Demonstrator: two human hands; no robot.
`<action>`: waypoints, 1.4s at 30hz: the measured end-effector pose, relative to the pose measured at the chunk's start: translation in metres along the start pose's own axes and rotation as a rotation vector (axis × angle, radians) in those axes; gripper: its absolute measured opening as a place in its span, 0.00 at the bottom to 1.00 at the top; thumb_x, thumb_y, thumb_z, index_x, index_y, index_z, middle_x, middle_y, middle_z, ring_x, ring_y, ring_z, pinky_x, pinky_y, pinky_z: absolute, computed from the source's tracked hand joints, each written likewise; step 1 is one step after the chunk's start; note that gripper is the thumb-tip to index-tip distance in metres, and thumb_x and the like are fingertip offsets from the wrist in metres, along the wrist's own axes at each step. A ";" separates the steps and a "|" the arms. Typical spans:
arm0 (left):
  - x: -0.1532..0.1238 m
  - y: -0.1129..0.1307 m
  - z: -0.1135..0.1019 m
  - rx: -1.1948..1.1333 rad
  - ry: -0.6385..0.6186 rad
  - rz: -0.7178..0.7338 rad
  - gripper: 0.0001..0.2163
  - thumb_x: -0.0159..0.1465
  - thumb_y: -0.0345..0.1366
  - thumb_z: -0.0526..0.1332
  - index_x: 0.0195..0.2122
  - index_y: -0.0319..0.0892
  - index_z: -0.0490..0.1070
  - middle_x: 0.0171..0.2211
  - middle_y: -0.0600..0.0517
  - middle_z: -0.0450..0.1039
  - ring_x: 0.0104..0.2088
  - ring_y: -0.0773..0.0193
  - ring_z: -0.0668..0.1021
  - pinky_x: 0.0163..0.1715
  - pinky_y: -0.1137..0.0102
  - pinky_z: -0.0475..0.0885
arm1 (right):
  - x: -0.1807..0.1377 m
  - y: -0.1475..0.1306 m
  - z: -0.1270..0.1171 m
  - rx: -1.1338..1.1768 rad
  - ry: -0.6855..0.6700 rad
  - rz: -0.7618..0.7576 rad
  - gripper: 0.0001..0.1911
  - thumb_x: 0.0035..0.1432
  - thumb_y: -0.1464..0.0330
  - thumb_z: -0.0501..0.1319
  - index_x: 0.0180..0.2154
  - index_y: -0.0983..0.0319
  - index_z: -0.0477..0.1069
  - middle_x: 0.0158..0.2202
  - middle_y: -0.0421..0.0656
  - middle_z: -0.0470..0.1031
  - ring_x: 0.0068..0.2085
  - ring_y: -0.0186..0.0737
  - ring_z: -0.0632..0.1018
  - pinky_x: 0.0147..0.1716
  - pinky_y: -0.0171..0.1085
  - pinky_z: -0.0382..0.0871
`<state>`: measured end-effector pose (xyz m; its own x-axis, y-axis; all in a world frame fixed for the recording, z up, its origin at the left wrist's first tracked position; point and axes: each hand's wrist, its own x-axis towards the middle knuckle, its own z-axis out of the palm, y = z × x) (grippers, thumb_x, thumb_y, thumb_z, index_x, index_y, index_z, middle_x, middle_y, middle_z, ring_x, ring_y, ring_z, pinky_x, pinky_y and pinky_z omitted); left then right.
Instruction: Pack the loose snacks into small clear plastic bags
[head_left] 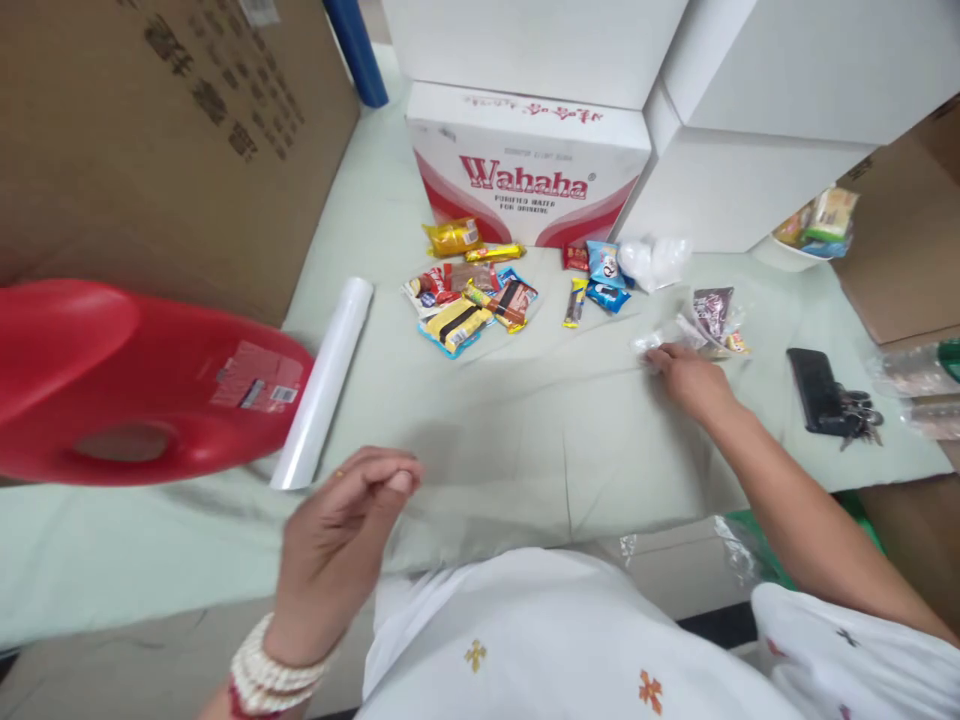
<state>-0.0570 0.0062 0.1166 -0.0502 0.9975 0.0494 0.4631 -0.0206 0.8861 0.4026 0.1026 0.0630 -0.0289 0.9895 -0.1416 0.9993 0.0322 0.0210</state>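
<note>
My left hand (341, 545) hovers over the front of the table, thumb pressed to the curled fingers, with nothing showing between them. Farther right, my right hand (686, 378) pinches the edge of a clear plastic bag (671, 335) lying on the table. A purple snack packet (712, 310) shows in or against that bag; I cannot tell which. Just behind sits a bundled white plastic bag (654, 262). Beside it are small packets, among them a light-blue one (604, 262) and a yellow stick-shaped one (575, 302). Mid-table lies a pile of wrapped snacks (469, 310).
A white Wahaha carton (525, 180) stands at the back among white boxes. On the left are a brown carton (247, 200), a red plastic container (172, 380) and a white roll (324, 385). A phone (811, 390) with keys and a bowl of snacks (795, 255) are at right.
</note>
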 end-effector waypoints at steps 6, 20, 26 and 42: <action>-0.002 -0.027 0.069 -0.306 -0.298 -0.346 0.16 0.65 0.51 0.64 0.39 0.42 0.76 0.32 0.51 0.74 0.29 0.66 0.75 0.28 0.72 0.73 | -0.019 -0.047 0.021 0.500 0.289 -0.016 0.11 0.67 0.65 0.57 0.39 0.61 0.77 0.34 0.45 0.79 0.34 0.42 0.78 0.34 0.36 0.70; 0.034 -0.026 0.144 -0.737 -0.365 -0.293 0.17 0.60 0.50 0.69 0.35 0.38 0.78 0.30 0.51 0.77 0.31 0.65 0.75 0.36 0.70 0.72 | -0.062 -0.172 0.028 1.309 0.029 -0.155 0.12 0.66 0.59 0.62 0.48 0.55 0.74 0.43 0.44 0.77 0.40 0.41 0.78 0.41 0.39 0.74; 0.030 -0.042 0.132 -0.618 -0.287 -0.383 0.17 0.59 0.51 0.69 0.30 0.39 0.79 0.17 0.56 0.70 0.19 0.70 0.68 0.23 0.74 0.64 | -0.054 -0.180 0.034 1.435 0.029 0.056 0.13 0.59 0.55 0.66 0.34 0.58 0.75 0.29 0.40 0.73 0.31 0.37 0.71 0.32 0.36 0.67; 0.022 -0.032 0.126 -0.609 -0.285 -0.332 0.15 0.63 0.48 0.67 0.36 0.39 0.77 0.21 0.54 0.76 0.20 0.71 0.71 0.22 0.75 0.63 | -0.055 -0.190 0.025 1.591 -0.083 0.064 0.17 0.59 0.52 0.68 0.33 0.59 0.76 0.30 0.40 0.74 0.32 0.36 0.73 0.36 0.35 0.68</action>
<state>0.0381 0.0372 0.0312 0.1674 0.9348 -0.3132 -0.1126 0.3337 0.9359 0.2146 0.0382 0.0424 -0.0398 0.9716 -0.2332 0.0066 -0.2332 -0.9724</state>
